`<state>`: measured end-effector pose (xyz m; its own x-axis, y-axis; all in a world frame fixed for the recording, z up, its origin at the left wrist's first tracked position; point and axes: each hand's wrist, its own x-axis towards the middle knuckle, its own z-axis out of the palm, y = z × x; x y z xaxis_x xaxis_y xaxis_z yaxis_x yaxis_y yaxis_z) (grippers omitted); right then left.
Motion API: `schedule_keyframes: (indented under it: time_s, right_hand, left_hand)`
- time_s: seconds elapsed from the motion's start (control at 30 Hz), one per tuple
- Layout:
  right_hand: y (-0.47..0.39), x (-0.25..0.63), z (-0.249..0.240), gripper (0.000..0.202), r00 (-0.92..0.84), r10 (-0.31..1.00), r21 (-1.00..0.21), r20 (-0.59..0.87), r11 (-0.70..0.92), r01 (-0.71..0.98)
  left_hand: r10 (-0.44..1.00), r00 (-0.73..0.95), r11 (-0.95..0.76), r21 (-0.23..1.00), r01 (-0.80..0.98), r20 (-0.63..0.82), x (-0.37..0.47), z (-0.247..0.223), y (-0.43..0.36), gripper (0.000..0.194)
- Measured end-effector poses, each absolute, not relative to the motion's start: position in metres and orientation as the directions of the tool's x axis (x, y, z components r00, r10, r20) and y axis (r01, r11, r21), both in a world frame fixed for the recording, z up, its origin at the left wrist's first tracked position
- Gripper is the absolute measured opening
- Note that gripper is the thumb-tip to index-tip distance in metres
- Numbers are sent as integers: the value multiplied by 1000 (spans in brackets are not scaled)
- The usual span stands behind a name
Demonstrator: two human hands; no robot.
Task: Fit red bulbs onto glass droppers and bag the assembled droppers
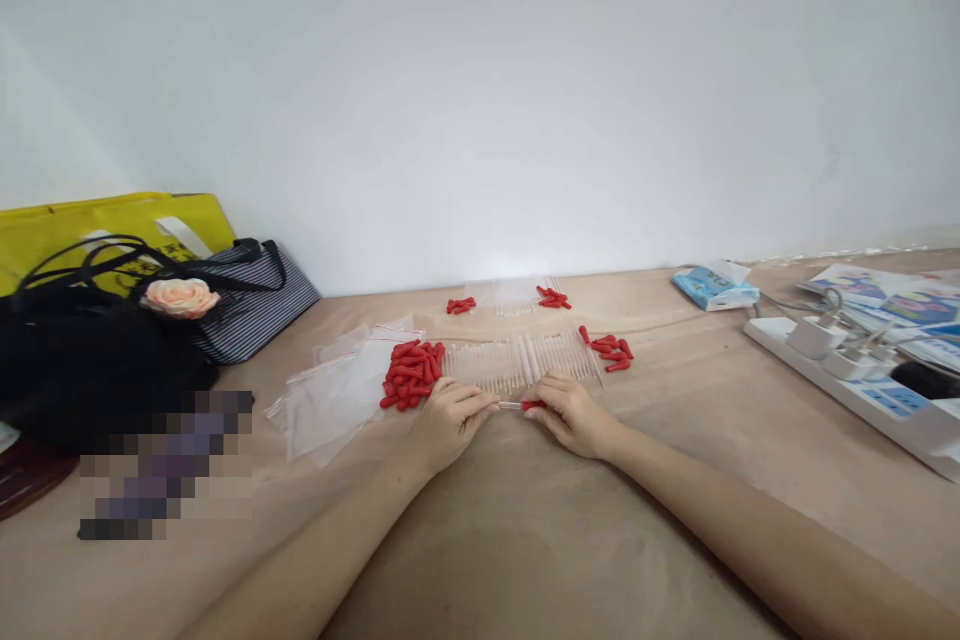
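Between my two hands runs a thin clear tube (pixel 510 405). My left hand (pixel 454 415) pinches its left end. A red rubber bulb (pixel 533 405) is at the tube's right end, held in the closed fingers of my right hand (pixel 570 412). Just beyond my hands lies a row of clear tubes (pixel 487 363), side by side. A heap of red bulbs (pixel 411 373) sits left of the row, and several loose red bulbs (pixel 616 350) lie to its right. Clear zip bags (pixel 330 405) are spread at the left of the heap.
Farther back are another clear bag (pixel 484 292) with tubes and two small groups of red bulbs (pixel 553 298). A tissue pack (pixel 716 287), a power strip (pixel 847 375) and printed papers (pixel 892 295) are at the right. Bags (pixel 259 300) stand at the left by the wall.
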<state>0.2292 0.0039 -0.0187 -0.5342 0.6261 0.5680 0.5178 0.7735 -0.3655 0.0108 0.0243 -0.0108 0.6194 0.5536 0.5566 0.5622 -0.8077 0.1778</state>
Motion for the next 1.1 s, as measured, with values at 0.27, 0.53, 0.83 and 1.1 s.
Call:
schedule_keyframes:
  time_s: [0.27,0.53,0.83,1.1]
  right_hand:
    - [5,229,-20,15,-518,609,-335,601,780,528]
    - [6,229,-22,16,-521,592,-281,615,782,557]
    - [4,229,-20,11,-498,601,-331,626,782,528]
    - [7,231,-23,13,-549,538,-266,639,825,499]
  left_hand:
    - [573,614,-783,140,606,543,14,-9,20,23]
    - [550,639,-798,114,592,537,14,-9,21,26]
    - [544,640,-803,115,585,543,15,-7,19,22]
    - [474,672,-841,65,538,569,18,-5,17,20]
